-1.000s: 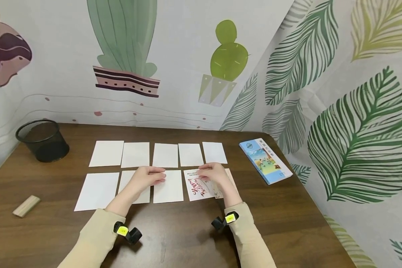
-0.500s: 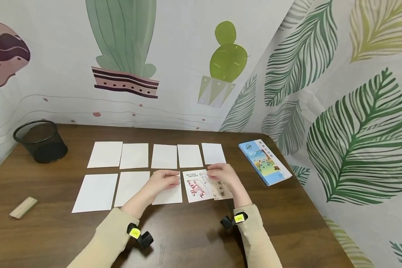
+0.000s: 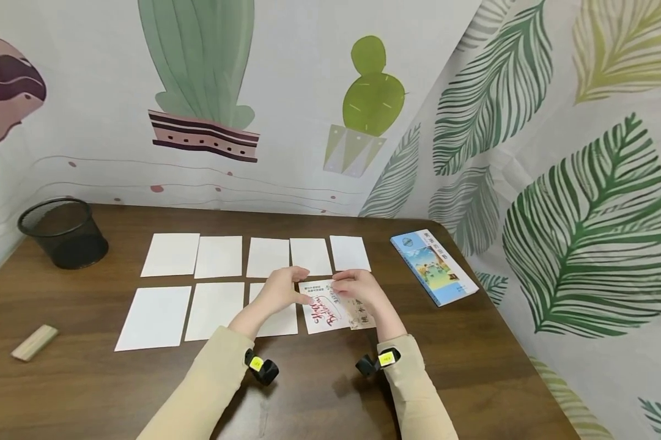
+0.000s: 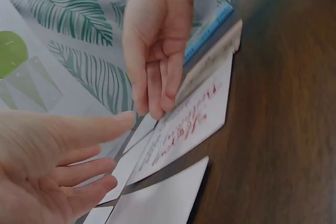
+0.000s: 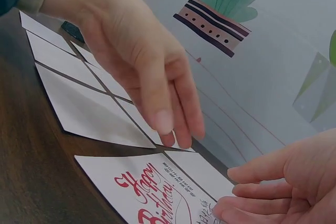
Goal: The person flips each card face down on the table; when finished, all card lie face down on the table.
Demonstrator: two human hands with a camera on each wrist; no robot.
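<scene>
My left hand (image 3: 279, 292) hovers over the left edge of a white card with red "Happy Birthday" lettering (image 3: 323, 313), thumb and fingers apart, nothing between them. On the other side, the fingers of my right hand (image 3: 359, 288) point down at the card's right part; whether they touch it I cannot tell. In the right wrist view, my left hand (image 5: 152, 72) hangs above the card (image 5: 131, 187). A beige printed card (image 3: 360, 315) lies against the lettered card's right side, partly under my right hand. Beneath my left hand is a blank white card (image 3: 277, 324).
Two rows of blank white cards, among them a front-left one (image 3: 154, 318), cover the table's middle. A black mesh pen holder (image 3: 66, 235) stands at the back left, with a small wooden block (image 3: 35, 342) nearer. A blue-covered book (image 3: 435, 267) lies at the right.
My left hand has moved right, from the blank cards to the lettered card's left edge, and its fingers have spread. My right hand shifted slightly right, then back a little.
</scene>
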